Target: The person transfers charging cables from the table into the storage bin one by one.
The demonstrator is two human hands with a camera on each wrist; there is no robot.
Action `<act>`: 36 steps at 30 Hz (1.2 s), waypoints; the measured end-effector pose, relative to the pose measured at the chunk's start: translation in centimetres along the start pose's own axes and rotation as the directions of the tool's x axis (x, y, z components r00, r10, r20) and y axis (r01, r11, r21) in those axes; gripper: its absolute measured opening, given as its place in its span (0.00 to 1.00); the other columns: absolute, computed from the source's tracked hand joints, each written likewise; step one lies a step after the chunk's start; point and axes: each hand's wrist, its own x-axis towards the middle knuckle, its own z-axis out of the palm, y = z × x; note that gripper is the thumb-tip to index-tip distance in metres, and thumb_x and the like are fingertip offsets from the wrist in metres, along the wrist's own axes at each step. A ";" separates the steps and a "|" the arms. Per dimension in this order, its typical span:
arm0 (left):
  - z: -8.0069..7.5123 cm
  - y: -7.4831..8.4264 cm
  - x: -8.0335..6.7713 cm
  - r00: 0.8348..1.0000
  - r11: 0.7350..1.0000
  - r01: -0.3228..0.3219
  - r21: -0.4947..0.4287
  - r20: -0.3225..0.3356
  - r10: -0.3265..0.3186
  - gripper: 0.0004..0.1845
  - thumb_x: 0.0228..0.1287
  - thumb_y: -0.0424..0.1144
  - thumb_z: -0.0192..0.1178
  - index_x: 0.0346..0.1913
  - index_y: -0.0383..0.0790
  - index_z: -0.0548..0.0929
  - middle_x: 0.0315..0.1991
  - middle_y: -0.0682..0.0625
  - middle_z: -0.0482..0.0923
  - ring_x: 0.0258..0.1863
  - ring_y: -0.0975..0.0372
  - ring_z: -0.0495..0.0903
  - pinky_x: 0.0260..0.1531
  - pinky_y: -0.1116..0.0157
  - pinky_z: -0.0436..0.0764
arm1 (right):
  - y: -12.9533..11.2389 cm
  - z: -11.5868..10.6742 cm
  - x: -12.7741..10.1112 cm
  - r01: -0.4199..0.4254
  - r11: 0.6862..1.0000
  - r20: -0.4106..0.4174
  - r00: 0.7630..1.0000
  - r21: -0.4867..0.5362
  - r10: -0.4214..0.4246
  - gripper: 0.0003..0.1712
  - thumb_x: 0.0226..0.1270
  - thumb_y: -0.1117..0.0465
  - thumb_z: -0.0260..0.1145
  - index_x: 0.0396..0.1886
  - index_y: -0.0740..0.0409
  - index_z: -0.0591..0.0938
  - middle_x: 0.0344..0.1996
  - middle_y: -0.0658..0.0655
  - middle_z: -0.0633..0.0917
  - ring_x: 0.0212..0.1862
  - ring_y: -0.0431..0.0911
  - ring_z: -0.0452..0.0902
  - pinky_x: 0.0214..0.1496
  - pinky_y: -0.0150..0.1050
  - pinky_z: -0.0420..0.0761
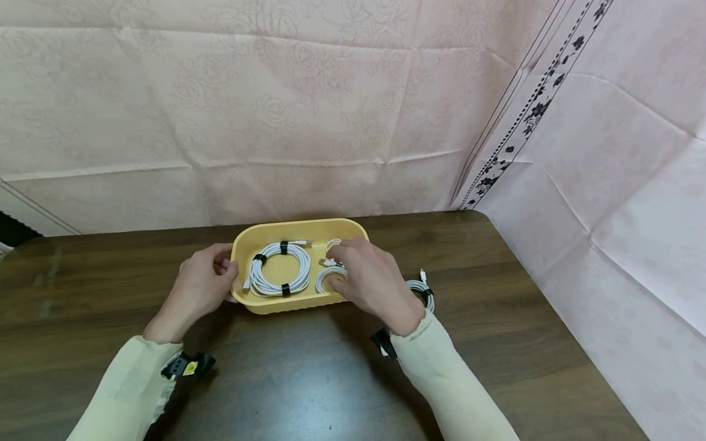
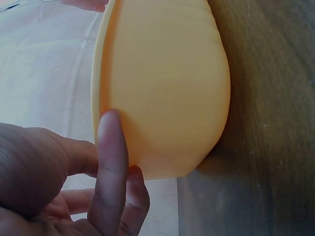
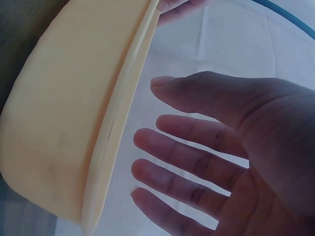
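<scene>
A yellow plastic bin stands near the back of the table. My left hand grips its left end, with thumb and fingers around the rim. Inside the bin, on the left, lies a large coiled white cable bound with black ties. Smaller coiled white cables lie in the right part, partly covered by my right hand. That hand hovers over the bin's right end, its fingers loosely spread and holding nothing in the right wrist view.
Another coiled white cable with a black tie rests on the wooden table, just right of my right wrist and partly hidden by it. A pale patterned cloth hangs along the table's back edge and right side.
</scene>
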 end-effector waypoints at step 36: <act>0.0 0.0 -0.1 1.000 1.000 -0.007 0.008 -0.012 0.007 0.26 0.76 0.34 0.51 0.72 0.25 0.66 0.43 0.36 0.75 0.28 0.59 0.81 0.21 0.68 0.86 | 2.1 -0.5 -1.4 -0.028 0.998 -0.016 1.000 -0.062 0.027 0.18 0.60 0.53 0.77 0.49 0.50 0.88 0.43 0.48 0.87 0.45 0.44 0.81 0.39 0.43 0.85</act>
